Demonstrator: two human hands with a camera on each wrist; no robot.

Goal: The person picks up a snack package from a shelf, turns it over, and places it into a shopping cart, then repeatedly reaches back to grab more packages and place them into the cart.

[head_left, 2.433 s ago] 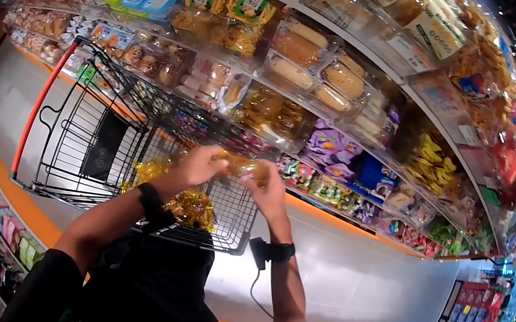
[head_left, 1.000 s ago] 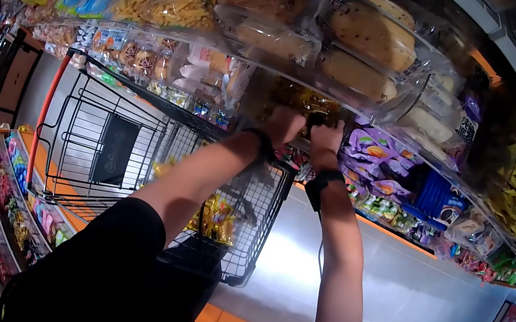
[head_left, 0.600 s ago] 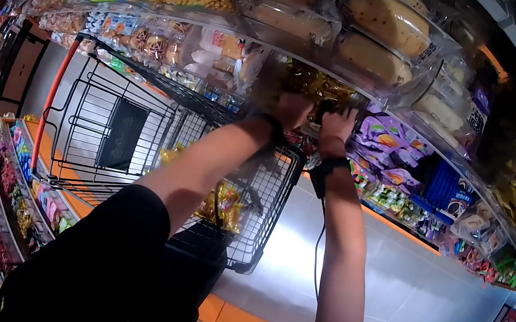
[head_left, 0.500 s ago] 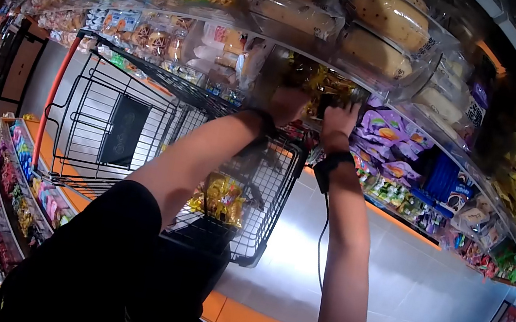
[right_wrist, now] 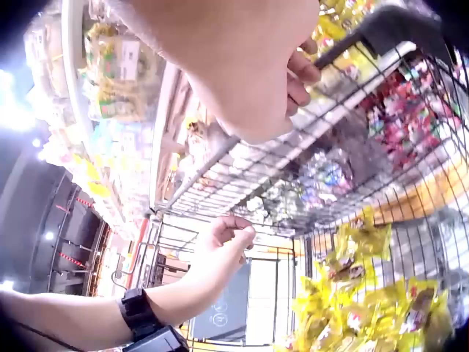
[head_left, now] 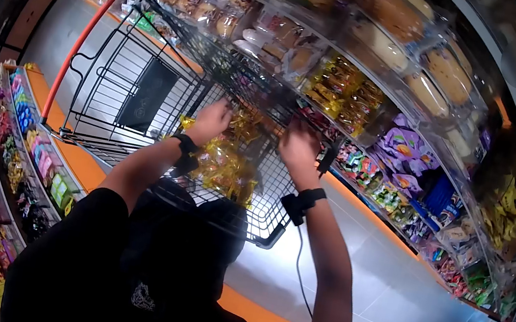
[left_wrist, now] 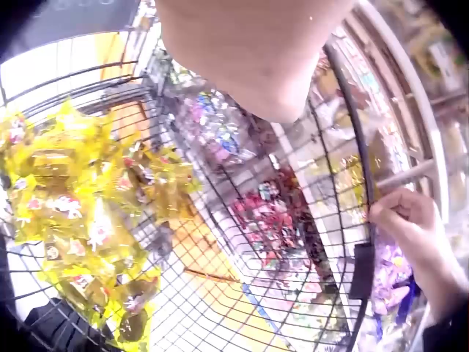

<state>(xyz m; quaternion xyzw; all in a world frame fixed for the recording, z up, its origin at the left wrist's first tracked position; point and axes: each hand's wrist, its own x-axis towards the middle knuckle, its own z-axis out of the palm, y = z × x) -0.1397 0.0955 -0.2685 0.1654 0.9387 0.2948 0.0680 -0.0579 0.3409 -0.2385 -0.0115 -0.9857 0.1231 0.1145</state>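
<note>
My left hand [head_left: 211, 122] is over the basket of a black wire shopping cart [head_left: 272, 236], fingers loosely curled with nothing visible in them. Below and beside it lies a heap of yellow-wrapped snack packs [head_left: 222, 167], also seen as shiny yellow packs [left_wrist: 77, 213] in the left wrist view. My right hand [head_left: 302, 147] is at the basket's far end; the left wrist view has this right hand [left_wrist: 414, 227] with bent fingers right at the rim, no pack showing in it. In the right wrist view its fingers [right_wrist: 299, 77] overlap the rim, while the left hand [right_wrist: 229, 242] is farther back.
A shelf bin of matching yellow packs [head_left: 346, 94] is just beyond the cart, beside purple packets [head_left: 405, 149]. Long bagged breads [head_left: 382, 43] fill the tier above. The cart's red handle [head_left: 75, 60] is at left. Grey floor [head_left: 360, 248] runs between shelf rows.
Both hands have come back from the shelf bin of yellow packs to over the cart. More yellow packs now show in the basket. The head view has tilted and shifted.
</note>
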